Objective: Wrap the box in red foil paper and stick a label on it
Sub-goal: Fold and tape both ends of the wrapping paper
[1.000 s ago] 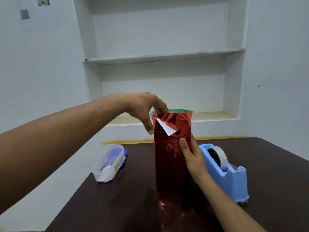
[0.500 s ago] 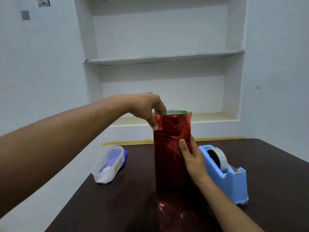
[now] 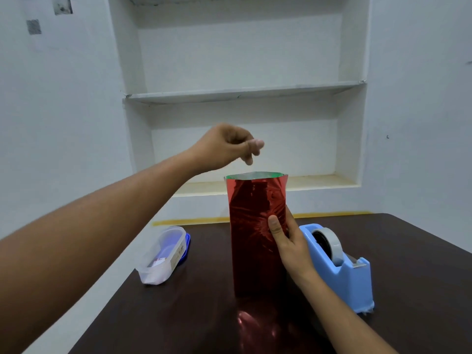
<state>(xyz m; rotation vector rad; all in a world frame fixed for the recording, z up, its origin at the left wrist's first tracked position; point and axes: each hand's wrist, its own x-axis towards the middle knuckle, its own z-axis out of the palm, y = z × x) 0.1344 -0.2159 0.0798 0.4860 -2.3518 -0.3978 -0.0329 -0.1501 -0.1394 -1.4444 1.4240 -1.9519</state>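
A tall box wrapped in shiny red foil paper (image 3: 252, 233) stands upright in the middle of the dark table (image 3: 413, 254). The foil rises past the box as an open sleeve, and its green inner side shows at the top rim. My right hand (image 3: 288, 241) grips the box's right side, thumb across the front face. My left hand (image 3: 229, 146) hovers above the foil's top-left corner, apart from it, with fingers loosely curled and nothing visible between them. No label is visible.
A light blue tape dispenser (image 3: 342, 269) with a roll of tape stands just right of the box, behind my right wrist. A clear plastic container (image 3: 166, 254) with a blue lid beneath it lies at the table's left edge. White wall shelves stand behind.
My left hand pressed the foil's loose top-left corner flat, then let go and lifted up above the box. The right hand has kept its hold.
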